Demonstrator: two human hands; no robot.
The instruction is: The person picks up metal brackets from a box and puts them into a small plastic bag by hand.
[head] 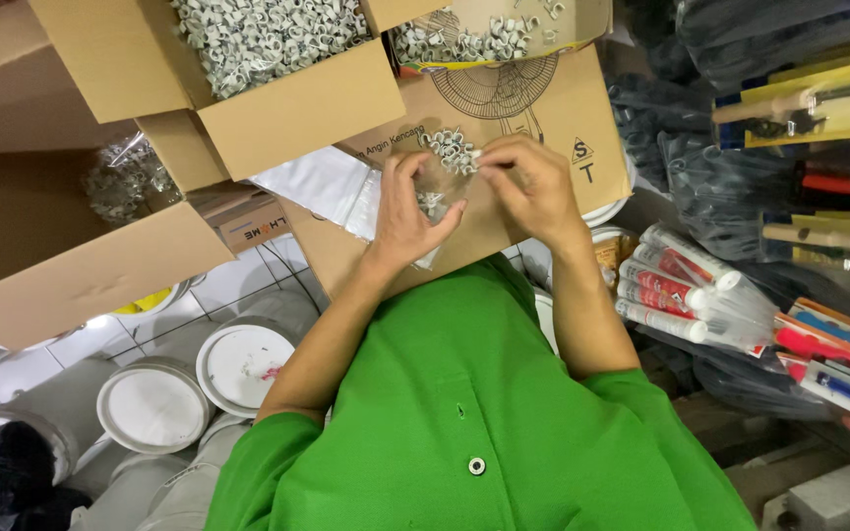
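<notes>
Both hands meet over a flat cardboard sheet (543,118); the left hand (407,211), fingers curled upward, pinches one small clear plastic bag (435,202); the right hand (528,182), wrist bent inward, pinches its far edge, beside a little heap of white cable clips (452,149); farther off, two open cardboard boxes (297,113) brim with uncountable clips; four sealant tubes (676,285) lie rightward.
</notes>
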